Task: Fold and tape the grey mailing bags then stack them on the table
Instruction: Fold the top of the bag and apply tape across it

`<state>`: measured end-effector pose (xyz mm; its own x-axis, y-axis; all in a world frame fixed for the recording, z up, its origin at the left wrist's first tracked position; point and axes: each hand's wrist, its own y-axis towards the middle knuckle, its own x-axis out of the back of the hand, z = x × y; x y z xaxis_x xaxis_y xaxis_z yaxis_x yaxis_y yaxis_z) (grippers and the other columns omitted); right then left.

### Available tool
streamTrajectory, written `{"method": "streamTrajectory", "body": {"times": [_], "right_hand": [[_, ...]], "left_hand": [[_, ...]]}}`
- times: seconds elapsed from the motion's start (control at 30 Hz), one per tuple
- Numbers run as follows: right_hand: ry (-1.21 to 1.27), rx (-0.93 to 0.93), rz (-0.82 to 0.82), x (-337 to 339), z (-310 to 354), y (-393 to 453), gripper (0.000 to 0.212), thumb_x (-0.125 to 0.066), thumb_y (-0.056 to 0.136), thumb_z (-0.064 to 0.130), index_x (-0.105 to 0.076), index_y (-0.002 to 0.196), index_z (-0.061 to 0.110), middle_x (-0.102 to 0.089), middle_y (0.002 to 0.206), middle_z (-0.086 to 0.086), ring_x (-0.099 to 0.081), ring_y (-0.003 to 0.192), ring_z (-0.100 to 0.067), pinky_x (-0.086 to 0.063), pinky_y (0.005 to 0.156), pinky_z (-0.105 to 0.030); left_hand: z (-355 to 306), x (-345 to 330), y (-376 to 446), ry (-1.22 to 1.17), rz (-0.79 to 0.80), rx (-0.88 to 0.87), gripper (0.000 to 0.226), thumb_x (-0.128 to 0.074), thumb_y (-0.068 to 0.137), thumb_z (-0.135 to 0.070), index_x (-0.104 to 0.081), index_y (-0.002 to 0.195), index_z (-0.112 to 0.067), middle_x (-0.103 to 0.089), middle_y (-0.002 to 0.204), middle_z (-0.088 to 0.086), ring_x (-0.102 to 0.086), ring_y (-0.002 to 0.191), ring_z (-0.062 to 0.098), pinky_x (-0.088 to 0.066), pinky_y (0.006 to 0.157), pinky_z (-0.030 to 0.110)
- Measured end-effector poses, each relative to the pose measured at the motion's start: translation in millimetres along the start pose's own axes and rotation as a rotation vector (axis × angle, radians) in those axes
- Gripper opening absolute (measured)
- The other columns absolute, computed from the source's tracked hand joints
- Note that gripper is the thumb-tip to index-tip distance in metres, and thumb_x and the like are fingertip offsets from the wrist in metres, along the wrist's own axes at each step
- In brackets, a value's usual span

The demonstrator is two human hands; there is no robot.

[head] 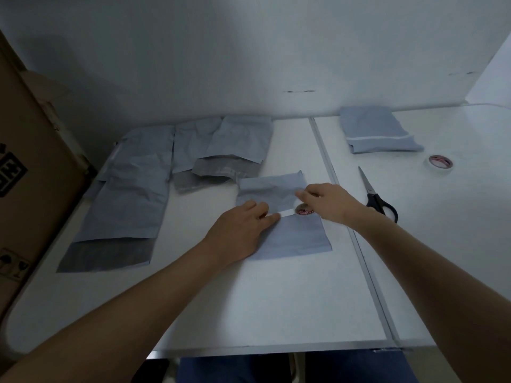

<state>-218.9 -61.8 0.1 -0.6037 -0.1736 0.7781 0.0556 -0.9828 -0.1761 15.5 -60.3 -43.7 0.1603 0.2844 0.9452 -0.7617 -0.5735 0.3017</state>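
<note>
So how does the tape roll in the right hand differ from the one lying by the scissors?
The tape roll in hand is gripped by the right hand over the folded grey bag, with a strip drawn out toward the left hand. The spare tape roll lies flat and untouched on the table, beyond the scissors. The first is partly hidden, the spare fully visible. Both have red-printed cores.

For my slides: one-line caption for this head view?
Left hand presses tape onto folded bag; right hand holds the roll.
</note>
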Motion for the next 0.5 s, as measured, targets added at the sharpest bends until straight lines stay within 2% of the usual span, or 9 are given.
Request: {"method": "streamTrajectory", "body": {"times": [0.07,0.13,0.27,0.33,0.4,0.5], "right_hand": [[0.027,-0.008,-0.010,-0.1,-1.4,0.6,0.037,-0.047,0.096,0.048,-0.054,0.071,0.022,-0.059,0.073,0.002,-0.056,0.072,-0.018,-0.041,0.064,-0.028],[0.047,-0.005,-0.030,0.6,-1.5,1.0,0.034,-0.054,0.092,0.049,-0.060,0.077,0.019,-0.062,0.078,0.001,-0.058,0.075,-0.017,-0.043,0.067,-0.028],[0.089,-0.001,-0.061,1.3,2.1,1.2,0.034,-0.064,0.086,0.047,-0.061,0.078,0.015,-0.063,0.079,0.002,-0.055,0.072,-0.011,-0.040,0.062,-0.025],[0.097,-0.006,-0.060,2.1,3.2,1.2,0.035,-0.065,0.086,0.047,-0.060,0.077,0.014,-0.061,0.076,0.002,-0.052,0.068,-0.009,-0.038,0.059,-0.023],[0.084,-0.008,-0.053,2.5,2.4,1.6,0.038,-0.062,0.087,0.049,-0.061,0.079,0.012,-0.061,0.076,0.000,-0.052,0.068,-0.011,-0.039,0.059,-0.023],[0.081,-0.024,-0.037,1.6,0.7,1.4,0.045,-0.054,0.093,0.049,-0.063,0.088,0.005,-0.063,0.080,-0.007,-0.052,0.067,-0.014,-0.039,0.061,-0.025]], "left_hand": [[1.2,-0.4,4.0,-0.044,0.034,0.010,0.040,-0.064,0.082,-0.014,-0.064,0.122,-0.015,-0.056,0.092,0.002,-0.052,0.080,0.021,-0.041,0.050,0.027],[0.8,1.1,12.0,-0.114,0.090,0.039,0.032,-0.060,0.088,-0.015,-0.066,0.119,-0.013,-0.056,0.094,0.004,-0.053,0.085,0.022,-0.046,0.052,0.031],[-4.4,1.2,28.3,-0.242,0.105,0.111,0.024,-0.049,0.093,-0.016,-0.070,0.098,-0.005,-0.060,0.093,0.009,-0.055,0.082,0.025,-0.049,0.061,0.041],[-7.0,-3.0,26.5,-0.216,0.039,0.109,0.029,-0.042,0.096,-0.023,-0.067,0.096,-0.007,-0.060,0.093,0.006,-0.055,0.082,0.023,-0.046,0.059,0.037],[-8.9,-6.0,19.8,-0.181,-0.030,0.088,0.037,-0.036,0.096,-0.030,-0.067,0.103,-0.012,-0.060,0.093,0.002,-0.053,0.082,0.018,-0.040,0.055,0.029],[-10.6,-7.5,13.6,-0.135,-0.076,0.079,0.040,-0.036,0.095,-0.033,-0.070,0.110,-0.016,-0.060,0.091,-0.001,-0.053,0.080,0.015,-0.032,0.052,0.021]]}}
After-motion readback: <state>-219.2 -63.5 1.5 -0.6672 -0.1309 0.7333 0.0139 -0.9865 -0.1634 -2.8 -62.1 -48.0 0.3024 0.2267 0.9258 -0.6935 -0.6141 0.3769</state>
